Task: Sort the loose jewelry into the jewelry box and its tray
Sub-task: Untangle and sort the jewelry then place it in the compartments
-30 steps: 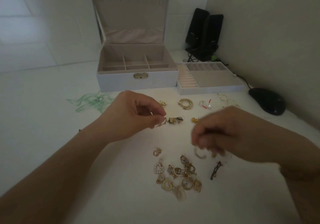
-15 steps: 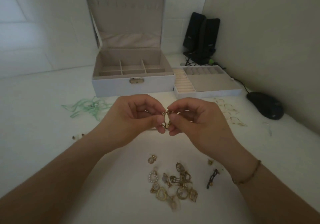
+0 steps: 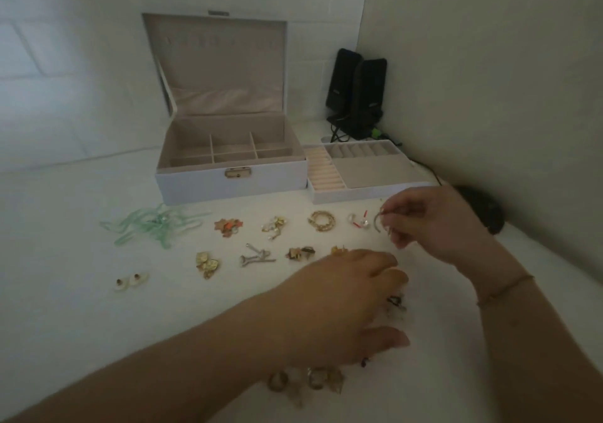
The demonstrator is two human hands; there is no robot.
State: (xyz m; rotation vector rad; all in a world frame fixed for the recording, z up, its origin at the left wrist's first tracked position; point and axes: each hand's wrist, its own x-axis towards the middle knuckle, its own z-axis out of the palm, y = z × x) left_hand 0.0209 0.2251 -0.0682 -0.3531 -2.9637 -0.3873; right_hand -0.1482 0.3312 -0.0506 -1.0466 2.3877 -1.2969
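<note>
While the right hand [image 3: 434, 223] pinches a thin silver hoop [image 3: 377, 223] between thumb and fingertips just in front of the tray [image 3: 368, 194], the left hand [image 3: 346, 305] reaches down over the unsorted pile [image 3: 310, 382] near the table's front edge, fingers curled. Whether it has anything in its grip cannot be told; the frame is blurred there.

Jewelry box [image 3: 231, 184] stands open toward the back of the table [image 3: 65, 292], compartments apparently bare; the tray sits against its right side. Small pieces lie in two loose rows before the box.

Risks, as judged:
- Hoop held by a light pinch only; it could slip, roll toward the right edge and be lost near the dark mouse [image 3: 486, 210].
- Left forearm lies over the pile; a sweep could scatter or tangle pieces.
- Pearl studs [image 3: 359, 221] lie just beside the hoop and may be knocked.
- Dim light makes matching pairs error-prone.
</note>
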